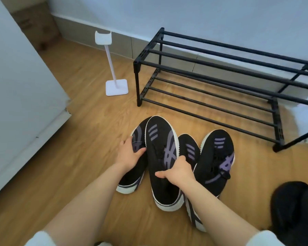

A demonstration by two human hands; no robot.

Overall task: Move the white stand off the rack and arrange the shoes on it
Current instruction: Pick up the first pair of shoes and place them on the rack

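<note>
Several black shoes with purple stripes and white soles lie on the wooden floor in front of me. My left hand (130, 153) grips the leftmost shoe (132, 178) at its opening. My right hand (178, 172) grips the second shoe (160, 139), which is lifted and leans over the first. A third shoe (189, 148) and a fourth shoe (215, 160) lie to the right. The black two-tier rack (220, 82) stands against the wall with bare shelves. The white stand (112, 64) is upright on the floor, left of the rack.
A white cabinet or door panel (21, 96) fills the left side. A dark object (293, 210) sits at the lower right. A wooden piece of furniture (37, 23) stands in the far left corner. Bare floor lies between the shoes and the rack.
</note>
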